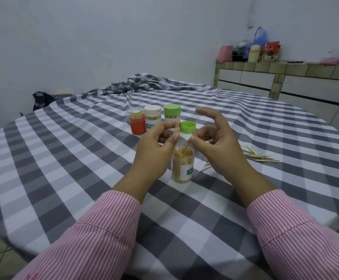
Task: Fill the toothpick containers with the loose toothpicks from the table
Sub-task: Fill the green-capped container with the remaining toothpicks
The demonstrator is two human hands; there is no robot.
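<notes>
An open clear container point(182, 166), nearly full of toothpicks, stands upright on the checked tablecloth between my hands. My left hand point(156, 146) hovers above it and pinches a small bunch of toothpicks point(177, 128) held upright. My right hand point(219, 142) is just right of the container's mouth with its fingers loosely spread and holding nothing. Loose toothpicks point(259, 155) lie on the cloth to the right, partly hidden behind my right hand. A green lid point(188, 126) lies behind the container.
Three closed containers stand in a row further back: an orange one point(137, 123), a white-lidded one point(152, 118) and a green-lidded one point(172, 114). The round table point(63, 158) has bunched cloth at its far side. A tiled counter point(285, 77) with bags stands at the right.
</notes>
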